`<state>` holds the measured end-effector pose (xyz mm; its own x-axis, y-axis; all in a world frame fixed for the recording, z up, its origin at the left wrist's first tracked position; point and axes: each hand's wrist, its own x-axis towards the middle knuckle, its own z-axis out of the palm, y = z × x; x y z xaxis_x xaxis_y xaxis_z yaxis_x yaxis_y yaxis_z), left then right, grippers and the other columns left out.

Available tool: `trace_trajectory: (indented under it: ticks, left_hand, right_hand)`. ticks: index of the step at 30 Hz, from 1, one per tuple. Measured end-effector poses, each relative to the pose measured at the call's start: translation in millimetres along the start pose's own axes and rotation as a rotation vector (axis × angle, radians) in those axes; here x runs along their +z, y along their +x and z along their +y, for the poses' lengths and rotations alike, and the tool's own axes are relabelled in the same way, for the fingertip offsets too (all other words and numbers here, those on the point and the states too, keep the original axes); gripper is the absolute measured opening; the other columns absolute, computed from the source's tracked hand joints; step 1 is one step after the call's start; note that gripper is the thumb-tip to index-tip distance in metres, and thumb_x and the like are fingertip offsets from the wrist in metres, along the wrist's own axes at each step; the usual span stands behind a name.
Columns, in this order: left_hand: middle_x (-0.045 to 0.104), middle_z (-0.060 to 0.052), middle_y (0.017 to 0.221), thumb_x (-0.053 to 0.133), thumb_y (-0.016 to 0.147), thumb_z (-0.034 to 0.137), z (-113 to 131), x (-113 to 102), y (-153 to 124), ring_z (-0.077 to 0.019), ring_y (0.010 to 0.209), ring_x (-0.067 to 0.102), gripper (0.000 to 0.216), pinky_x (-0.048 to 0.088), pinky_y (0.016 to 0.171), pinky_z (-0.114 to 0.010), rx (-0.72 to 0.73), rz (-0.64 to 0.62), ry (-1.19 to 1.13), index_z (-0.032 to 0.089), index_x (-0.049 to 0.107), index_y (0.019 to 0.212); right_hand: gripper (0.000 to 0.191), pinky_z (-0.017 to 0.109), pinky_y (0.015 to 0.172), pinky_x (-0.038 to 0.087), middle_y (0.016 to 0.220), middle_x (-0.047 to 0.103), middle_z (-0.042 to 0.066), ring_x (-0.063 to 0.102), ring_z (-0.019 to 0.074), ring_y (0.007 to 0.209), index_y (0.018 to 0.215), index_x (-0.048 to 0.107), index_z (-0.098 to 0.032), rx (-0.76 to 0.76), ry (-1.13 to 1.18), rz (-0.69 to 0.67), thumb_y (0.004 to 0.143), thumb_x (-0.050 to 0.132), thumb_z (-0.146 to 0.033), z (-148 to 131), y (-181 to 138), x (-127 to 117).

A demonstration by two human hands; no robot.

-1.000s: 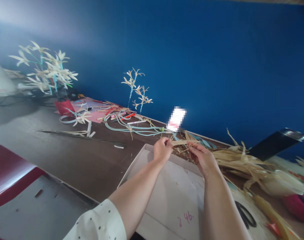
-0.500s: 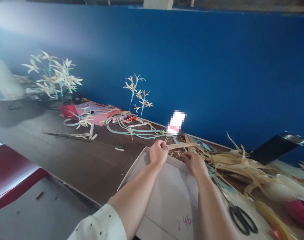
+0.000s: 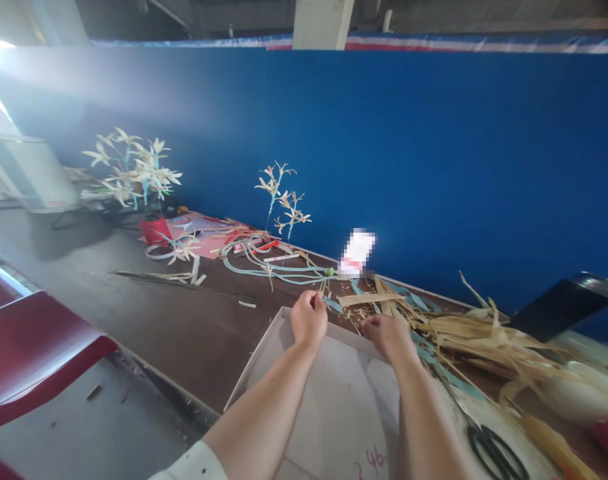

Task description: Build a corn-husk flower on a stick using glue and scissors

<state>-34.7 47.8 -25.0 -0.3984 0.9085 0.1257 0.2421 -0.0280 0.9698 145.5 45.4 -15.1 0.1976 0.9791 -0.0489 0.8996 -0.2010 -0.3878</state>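
Note:
My left hand [image 3: 309, 321] is closed in a pinch above the far edge of a shallow white box lid [image 3: 341, 380]. Whatever its fingers hold is too small or hidden to make out. Just right of it, a blue-green strip [image 3: 333, 305] and a flat tan husk strip [image 3: 367, 299] lie among small scraps. My right hand [image 3: 391, 335] is over the lid's far rim, its thumb and fingers drawn together near the scraps. I cannot make out anything between them. Pink handwritten digits mark the lid's inside.
Dried husks [image 3: 464, 327] and black-handled scissors [image 3: 497, 450] lie on the right, near a dark cylinder [image 3: 567, 307]. Behind are a bright phone-like panel [image 3: 357, 253], coiled pale-blue tubing [image 3: 259, 272] and husk flowers [image 3: 144, 170]. A red chair [image 3: 49, 340] stands left, a blue wall [image 3: 434, 153] behind.
The view has tilted upward and turned slightly left. My left hand has drawn a little left, away from the tan husk strip. My right hand stays near the lid's rim.

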Motion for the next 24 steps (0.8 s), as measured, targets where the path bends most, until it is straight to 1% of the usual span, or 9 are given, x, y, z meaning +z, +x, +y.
trace_trajectory:
  ticks: [3, 5, 7, 10, 13, 16, 19, 21, 24]
  left_hand:
    - [0.069, -0.003, 0.072, 0.047, 0.084, 0.029, -1.6, 0.5, 1.0, -0.0173, 0.071, 0.062, 0.020, 0.042, 0.069, -0.027, -0.012, 0.023, -0.030, 0.021, 0.065, 0.082]
    - [0.069, -0.003, 0.071, 0.048, 0.084, 0.029, -4.8, 3.3, 2.9, -0.0172, 0.070, 0.062, 0.020, 0.042, 0.070, -0.027, -0.011, 0.029, -0.051, 0.021, 0.065, 0.082]
    - [0.069, -0.003, 0.071, 0.047, 0.084, 0.030, -8.7, 6.8, 5.0, -0.0170, 0.068, 0.062, 0.020, 0.043, 0.069, -0.027, -0.017, 0.035, -0.076, 0.020, 0.065, 0.082]
    - [0.069, -0.002, 0.071, 0.048, 0.083, 0.031, -12.1, 10.0, 7.1, -0.0171, 0.068, 0.062, 0.019, 0.043, 0.068, -0.027, -0.037, 0.050, -0.098, 0.021, 0.064, 0.081]
    - [0.068, -0.002, 0.070, 0.048, 0.083, 0.031, -9.5, 8.8, 7.3, -0.0171, 0.069, 0.062, 0.018, 0.043, 0.070, -0.027, -0.052, 0.065, -0.114, 0.020, 0.063, 0.079]
    - [0.068, -0.003, 0.070, 0.048, 0.082, 0.029, -5.8, 7.0, 7.6, -0.0171, 0.071, 0.062, 0.018, 0.043, 0.072, -0.028, -0.061, 0.065, -0.108, 0.020, 0.063, 0.078]
    - [0.067, -0.003, 0.069, 0.048, 0.082, 0.029, -7.1, 9.0, 9.0, -0.0174, 0.070, 0.062, 0.018, 0.044, 0.071, -0.028, -0.075, 0.055, -0.135, 0.020, 0.063, 0.079]
    - [0.067, -0.003, 0.068, 0.048, 0.082, 0.031, -9.9, 11.5, 10.2, -0.0175, 0.070, 0.062, 0.019, 0.044, 0.070, -0.028, -0.076, 0.057, -0.167, 0.020, 0.063, 0.080]
    - [0.068, -0.003, 0.069, 0.049, 0.082, 0.032, -12.8, 13.3, 11.3, -0.0175, 0.070, 0.063, 0.019, 0.045, 0.072, -0.029, -0.075, 0.063, -0.183, 0.020, 0.063, 0.080]
  right_hand:
    - [0.021, 0.028, 0.059, 0.035, 0.076, 0.066, 0.006, 0.060, 0.0204, 0.072, 0.079, 0.071, -0.025, 0.035, -0.028, -0.019, 0.077, 0.053, -0.036, -8.1, -6.0, -3.1]
    - [0.021, 0.028, 0.059, 0.035, 0.081, 0.067, 0.006, 0.060, 0.0217, 0.076, 0.081, 0.070, -0.027, 0.050, -0.049, -0.002, 0.077, 0.053, -0.038, -16.0, -9.2, -4.8]
    - [0.023, 0.029, 0.059, 0.035, 0.085, 0.068, 0.005, 0.060, 0.0222, 0.079, 0.085, 0.070, -0.028, 0.015, -0.052, 0.051, 0.079, 0.051, -0.040, -25.6, -10.4, -4.7]
    - [0.026, 0.028, 0.061, 0.036, 0.091, 0.068, 0.003, 0.060, 0.0215, 0.083, 0.090, 0.069, -0.030, -0.082, -0.028, 0.113, 0.083, 0.047, -0.040, -42.1, -7.4, 0.0]
    - [0.023, 0.028, 0.066, 0.038, 0.100, 0.067, 0.002, 0.061, 0.0211, 0.090, 0.094, 0.069, -0.031, -0.119, -0.025, 0.061, 0.082, 0.050, -0.038, -57.7, 0.5, 9.1]
    - [0.024, 0.030, 0.072, 0.040, 0.108, 0.065, 0.005, 0.059, 0.0224, 0.097, 0.099, 0.067, -0.029, -0.078, -0.033, 0.000, 0.078, 0.058, -0.037, -67.8, 10.3, 17.2]
    - [0.017, 0.030, 0.071, 0.041, 0.102, 0.066, 0.004, 0.060, 0.0223, 0.095, 0.090, 0.067, -0.027, -0.059, -0.035, -0.034, 0.076, 0.061, -0.034, -70.7, 18.2, 20.4]
    - [0.011, 0.030, 0.069, 0.040, 0.096, 0.067, 0.003, 0.061, 0.0215, 0.091, 0.084, 0.066, -0.027, -0.066, -0.037, -0.048, 0.077, 0.059, -0.031, -70.0, 21.4, 20.9]
    - [0.010, 0.029, 0.067, 0.040, 0.091, 0.068, 0.004, 0.061, 0.0217, 0.088, 0.081, 0.065, -0.025, -0.089, -0.043, -0.056, 0.079, 0.056, -0.028, -67.6, 25.1, 22.5]
